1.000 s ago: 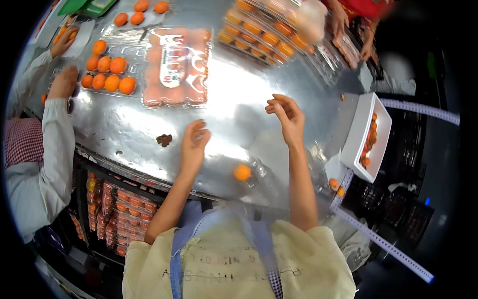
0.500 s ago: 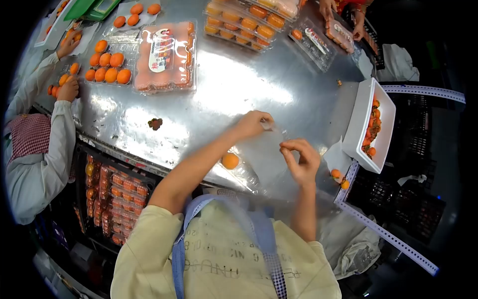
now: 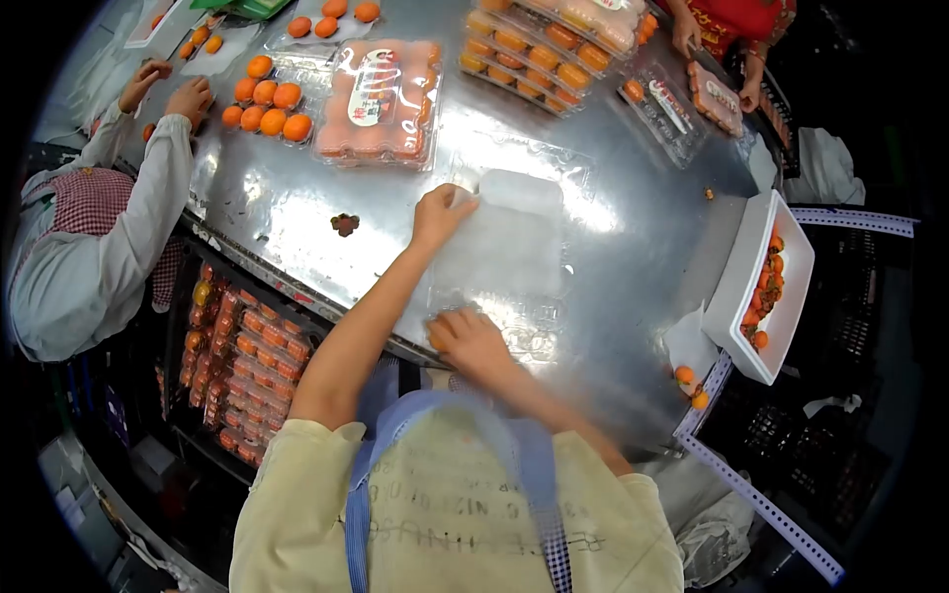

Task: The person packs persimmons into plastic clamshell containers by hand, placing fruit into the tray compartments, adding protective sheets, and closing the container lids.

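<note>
Clear plastic forms the tray (image 3: pixel 531 342) lying on the surface (image 3: pixel 647 267), a white sheet (image 3: pixel 499 247) over it; I judge it light, flimsy and slippery, best held by its rim. My left hand (image 3: pixel 440 217) is at the sheet's left edge, its grip hidden from me. My right hand (image 3: pixel 474 346) curls its fingers over an orange fruit (image 3: pixel 436 338) at the tray's near left corner, too blurred to tell whether they grip; I'd cup it gently against bruising. Lettering on the filled pack's (image 3: pixel 403 143) label (image 3: pixel 373 89) I can't read.
</note>
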The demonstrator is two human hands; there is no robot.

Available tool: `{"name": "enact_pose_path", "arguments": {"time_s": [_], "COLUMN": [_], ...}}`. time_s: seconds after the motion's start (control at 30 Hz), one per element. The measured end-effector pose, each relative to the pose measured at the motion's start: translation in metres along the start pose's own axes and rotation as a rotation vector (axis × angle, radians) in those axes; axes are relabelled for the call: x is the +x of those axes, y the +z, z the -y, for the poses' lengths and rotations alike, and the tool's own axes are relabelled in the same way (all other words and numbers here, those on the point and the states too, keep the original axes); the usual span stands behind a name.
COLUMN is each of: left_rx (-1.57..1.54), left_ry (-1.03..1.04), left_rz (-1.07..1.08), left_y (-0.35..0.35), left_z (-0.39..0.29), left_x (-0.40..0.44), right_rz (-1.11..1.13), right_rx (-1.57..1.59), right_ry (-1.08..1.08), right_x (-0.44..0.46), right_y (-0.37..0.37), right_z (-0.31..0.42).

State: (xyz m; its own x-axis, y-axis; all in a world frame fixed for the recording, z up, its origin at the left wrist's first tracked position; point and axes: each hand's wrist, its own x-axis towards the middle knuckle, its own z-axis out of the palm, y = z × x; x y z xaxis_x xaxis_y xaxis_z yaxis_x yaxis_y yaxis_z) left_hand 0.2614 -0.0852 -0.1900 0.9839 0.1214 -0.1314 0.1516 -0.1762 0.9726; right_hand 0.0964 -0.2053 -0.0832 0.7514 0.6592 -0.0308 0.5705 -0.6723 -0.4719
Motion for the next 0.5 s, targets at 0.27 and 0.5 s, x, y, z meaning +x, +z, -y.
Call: {"name": "enact_pose_path", "arguments": {"time_s": [0.27,0.5], "left_rx": [0.226,0.312], "left_ry": [-0.234,-0.290], "left_rz": [0.055,0.070], "left_y": [0.002,0.001], "left_z": [-0.021,-0.050], "left_x": [0.008,0.004], "right_rz": [0.113,-0.165], "right_rx": [0.220,0.861], "right_ry": [0.038,0.268], "right_x": [0.005,0.019], "right_y": [-0.014,-0.070], "right_z": [-0.010,-0.053]}}
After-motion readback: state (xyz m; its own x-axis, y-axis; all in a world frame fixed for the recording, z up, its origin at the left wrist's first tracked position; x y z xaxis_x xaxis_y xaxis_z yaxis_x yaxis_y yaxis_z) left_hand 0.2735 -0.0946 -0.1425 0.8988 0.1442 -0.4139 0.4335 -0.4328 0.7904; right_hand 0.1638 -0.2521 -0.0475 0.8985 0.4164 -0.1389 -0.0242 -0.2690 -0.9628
